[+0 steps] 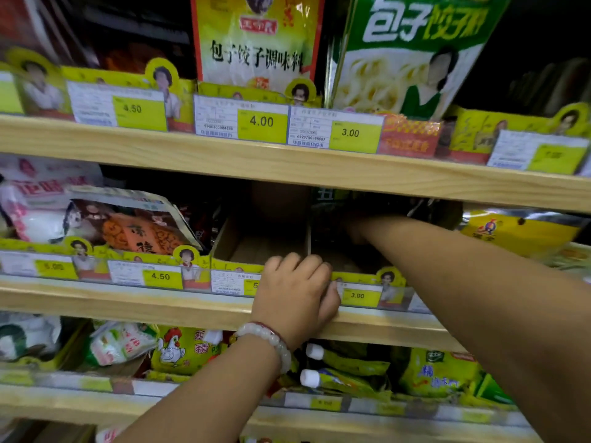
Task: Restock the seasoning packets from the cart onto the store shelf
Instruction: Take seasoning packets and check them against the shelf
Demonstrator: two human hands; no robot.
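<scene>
Far left, middle shelf: a pink-and-white packet (30,199) is leaning against a brown-and-orange seasoning packet (134,222), both sitting behind yellow price tags reading 4.50 (160,276).
Upper left to upper centre: a yellow-and-white dumpling seasoning packet (256,43) is standing upright above a 4.00 tag (261,121); just to its right a green-and-white packet (412,52) is tilting above a 3.00 tag (350,133).
Centre, middle shelf: a cardboard tray (243,241) is lying open behind the shelf's wooden front edge (160,303).
Left hand: the left hand (295,290), wearing a pale bead bracelet (270,342) at the wrist, is resting on the front lip of the tray, its fingers (289,262) curling over that lip beside a divider.
Right hand: the right hand (356,230) is reaching deep into the dark compartment right of the divider; whether its fingers are apart or clamped on anything cannot be told in the shadow.
Task packets: dark seasoning packets (387,207) are standing at the back of that compartment, right at the right hand, too dim to read.
Right edge, middle shelf: a yellow packet (521,231) is lying near the right forearm.
Bottom shelf: a yellow chicken-print packet (185,350) is sitting at lower centre, with yellow-green pouches with white caps (348,369) to its right.
</scene>
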